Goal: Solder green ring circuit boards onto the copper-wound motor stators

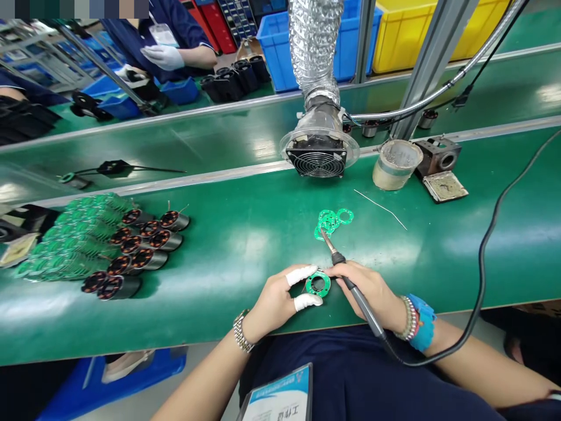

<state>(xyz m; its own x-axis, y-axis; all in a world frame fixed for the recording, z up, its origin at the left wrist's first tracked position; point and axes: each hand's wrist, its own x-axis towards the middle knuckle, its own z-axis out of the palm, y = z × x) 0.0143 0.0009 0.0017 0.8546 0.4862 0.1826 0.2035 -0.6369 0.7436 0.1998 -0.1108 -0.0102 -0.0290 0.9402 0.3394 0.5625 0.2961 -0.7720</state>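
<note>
My left hand [280, 299], with white finger cots on thumb and forefinger, pinches a small green ring-shaped circuit board [318, 285] near the table's front edge. My right hand [374, 292] grips a soldering iron [346, 275] like a pen; its tip points up and away towards a small pile of green ring boards [331, 222] lying on the green mat. My right fingers also touch the ring board's right side. The iron's black cable [486, 251] loops off to the right.
Several motor stators with copper windings [140, 248] and a heap of green ring boards [74, 240] lie at left. A fume extractor fan [319, 153], a solder roll [395, 165], a tip-cleaning sponge tray [445, 187] and a loose wire [380, 208] sit behind. Another person's gloved hand [164, 57] is across the conveyor.
</note>
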